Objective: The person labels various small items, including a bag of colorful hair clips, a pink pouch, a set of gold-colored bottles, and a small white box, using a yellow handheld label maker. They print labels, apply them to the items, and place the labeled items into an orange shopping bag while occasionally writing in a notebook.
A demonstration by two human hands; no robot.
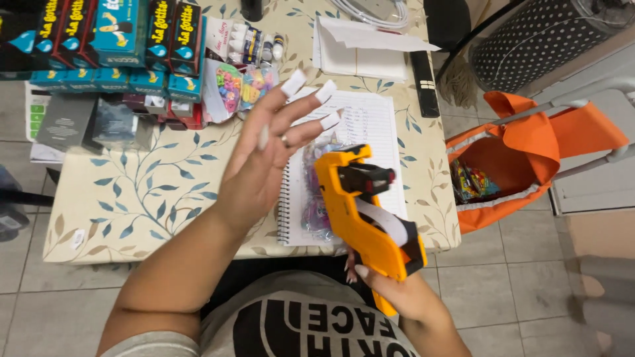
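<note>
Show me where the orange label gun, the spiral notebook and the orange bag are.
orange label gun [370,218]: head view, on its orange body below the black head.
spiral notebook [370,122]: head view, on the written page near the top.
orange bag [529,142]: head view, on the folded orange fabric.

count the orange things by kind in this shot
label gun, held in the right hand: 1
fabric bag on the floor beside the table: 1
total: 2
</note>
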